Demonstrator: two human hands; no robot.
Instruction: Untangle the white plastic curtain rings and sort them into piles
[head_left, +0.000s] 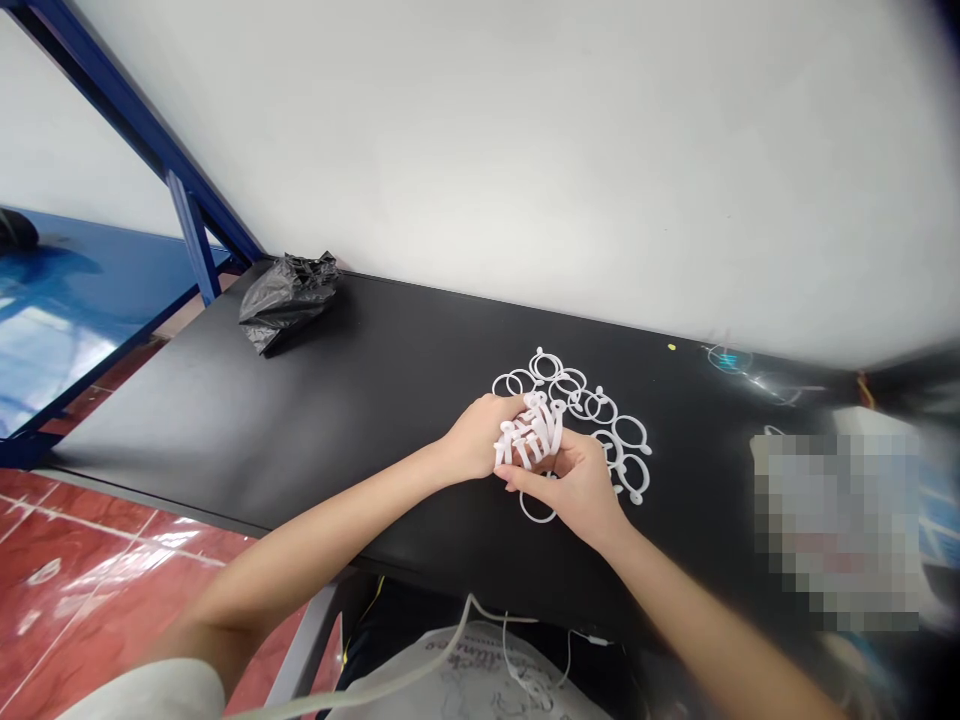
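Note:
A bunch of white plastic curtain rings (pixel 529 432), each with a small round tab, is gathered between my two hands above the black table. My left hand (pixel 484 432) is closed around the bunch from the left. On the right side, my right hand (pixel 581 485) grips the same bunch, its thumb and fingers against the rings. More loose white rings (pixel 630 433) lie spread on the table behind and to the right of my hands. One ring (pixel 538 518) shows partly below them. The palms and some fingers are hidden by the rings.
A crumpled black plastic bag (pixel 289 300) lies at the table's back left. Clear glasses or plastic (pixel 731 360) and a small yellow piece (pixel 671 347) are near the wall (pixel 525 150). A blurred pale package (pixel 836 530) is at right. A blue metal frame (pixel 150 130) rises at left.

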